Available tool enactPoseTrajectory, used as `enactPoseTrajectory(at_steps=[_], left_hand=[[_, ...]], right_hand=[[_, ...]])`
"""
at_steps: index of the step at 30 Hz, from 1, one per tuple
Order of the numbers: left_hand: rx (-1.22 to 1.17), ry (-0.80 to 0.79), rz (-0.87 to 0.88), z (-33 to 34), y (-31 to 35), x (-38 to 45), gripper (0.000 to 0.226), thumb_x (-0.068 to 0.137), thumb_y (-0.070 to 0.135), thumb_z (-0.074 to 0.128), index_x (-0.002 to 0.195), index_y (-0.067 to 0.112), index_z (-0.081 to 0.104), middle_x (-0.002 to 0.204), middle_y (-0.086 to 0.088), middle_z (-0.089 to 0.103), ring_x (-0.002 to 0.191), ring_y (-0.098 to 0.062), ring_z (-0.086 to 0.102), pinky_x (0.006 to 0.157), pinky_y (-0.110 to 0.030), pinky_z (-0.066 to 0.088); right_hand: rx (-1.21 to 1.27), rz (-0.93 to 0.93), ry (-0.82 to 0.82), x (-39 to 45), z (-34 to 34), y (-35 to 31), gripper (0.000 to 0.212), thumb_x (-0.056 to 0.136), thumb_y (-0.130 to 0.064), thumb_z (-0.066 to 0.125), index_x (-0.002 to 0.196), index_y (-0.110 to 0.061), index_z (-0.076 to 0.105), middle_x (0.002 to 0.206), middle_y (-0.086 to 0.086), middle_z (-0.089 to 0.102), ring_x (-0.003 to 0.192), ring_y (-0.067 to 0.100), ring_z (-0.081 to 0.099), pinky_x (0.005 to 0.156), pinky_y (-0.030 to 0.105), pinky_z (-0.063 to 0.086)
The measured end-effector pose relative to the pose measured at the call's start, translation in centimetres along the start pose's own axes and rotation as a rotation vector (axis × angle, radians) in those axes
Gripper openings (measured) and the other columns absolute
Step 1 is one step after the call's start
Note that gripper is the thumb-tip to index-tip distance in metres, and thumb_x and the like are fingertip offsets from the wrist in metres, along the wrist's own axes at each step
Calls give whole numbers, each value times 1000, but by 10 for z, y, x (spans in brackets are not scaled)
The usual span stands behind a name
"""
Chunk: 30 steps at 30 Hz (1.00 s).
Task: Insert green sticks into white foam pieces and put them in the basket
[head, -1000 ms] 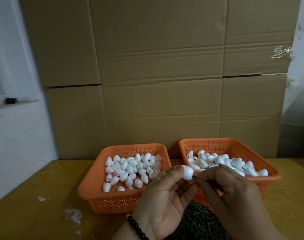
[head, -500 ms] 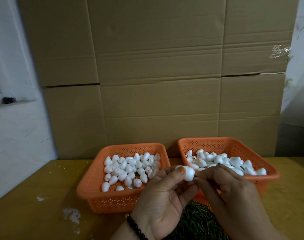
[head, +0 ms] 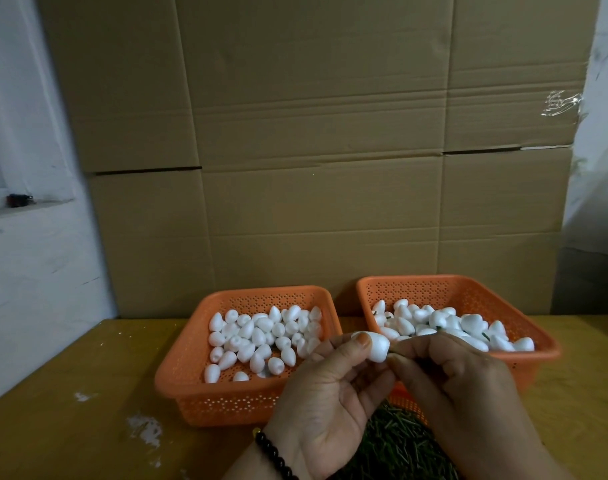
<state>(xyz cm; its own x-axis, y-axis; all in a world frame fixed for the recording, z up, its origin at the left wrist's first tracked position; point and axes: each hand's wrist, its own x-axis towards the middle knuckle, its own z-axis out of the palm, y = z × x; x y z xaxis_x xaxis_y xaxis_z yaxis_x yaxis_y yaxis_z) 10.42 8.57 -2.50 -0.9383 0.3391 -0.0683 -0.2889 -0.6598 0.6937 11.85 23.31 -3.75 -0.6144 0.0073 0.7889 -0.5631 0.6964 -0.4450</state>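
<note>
The left hand pinched a foam piece between thumb and curled fingers, holding it up in front of the gap between the two baskets. The piece was smooth, matte white and egg-shaped, its long axis lying roughly level, blunt end toward the thumb and narrower end pointing right toward the other hand. The right hand met it there, thumb and forefinger closed in a tight pinch on a thin green stick, of which only a sliver showed at the tip of the foam; how deep it sat could not be told. The stick ran in line with the foam's long axis.

The left basket was orange plastic with perforated walls and rounded corners, and held plain white foam pieces, all teardrop or egg forms lying every which way. The right basket, of the same make, held foam pieces with short green stems poking out here and there. Below the hands lay a heap of thin dark green sticks, in front of a third bit of orange mesh.

A beaded black bracelet circled the left wrist. The table was yellowish wood, scuffed with white marks. Behind stood flattened corrugated cardboard, creased in bands.
</note>
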Motion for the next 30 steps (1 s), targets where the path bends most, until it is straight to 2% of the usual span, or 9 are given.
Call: enactPoseTrajectory(at_steps=[2,8,14,20,25,28,30], left_hand=[[2,5,1,0,0,0,24,62,4,72,86,0,69,83,-19,70,67,-23,70,55,-29,57],[12,-12,5,1,2,-1,7,65,8,71,68,8,77,79,-15,70,65,-19,69,56,-28,57],[28,-30,1,1,2,-1,9,67,10,70,68,10,78,80,-13,71,67,-18,70,57,-27,57],[35,-31,-8,0,2,-1,9,68,8,70,72,5,77,79,-16,70,65,-20,70,56,-28,57],[45,-24,-13,-1,2,-1,9,67,7,71,71,4,77,79,-16,70,65,-20,69,55,-28,57],[39,-17,-18,-1,2,0,9,67,6,71,72,2,77,80,-18,70,65,-21,69,54,-28,57],[39,-11,-19,-2,2,0,9,66,7,70,71,3,77,80,-17,70,64,-21,69,54,-28,57]], right_hand=[[10,0,-10,0,-1,-2,24,67,-7,85,81,-23,75,71,-19,66,70,-3,63,60,12,48],[64,23,-5,0,-1,-6,30,65,-6,86,81,-27,72,70,-21,68,69,-9,64,61,6,48],[25,22,-7,-1,-2,-5,25,67,-4,84,79,-23,73,69,-21,65,69,-4,64,59,11,48],[46,4,-2,-1,-3,-1,14,75,-11,79,79,-23,72,70,-19,64,68,-6,62,59,3,42],[51,7,-4,-1,-3,-4,7,73,-20,68,77,-25,70,67,-22,60,65,-9,59,58,-1,38],[36,3,-6,-1,-2,-2,7,75,-19,71,77,-25,70,68,-22,61,66,-8,59,57,0,39],[12,8,-10,-2,-2,-1,15,76,-11,79,78,-24,71,68,-21,62,67,-6,61,58,3,43]])
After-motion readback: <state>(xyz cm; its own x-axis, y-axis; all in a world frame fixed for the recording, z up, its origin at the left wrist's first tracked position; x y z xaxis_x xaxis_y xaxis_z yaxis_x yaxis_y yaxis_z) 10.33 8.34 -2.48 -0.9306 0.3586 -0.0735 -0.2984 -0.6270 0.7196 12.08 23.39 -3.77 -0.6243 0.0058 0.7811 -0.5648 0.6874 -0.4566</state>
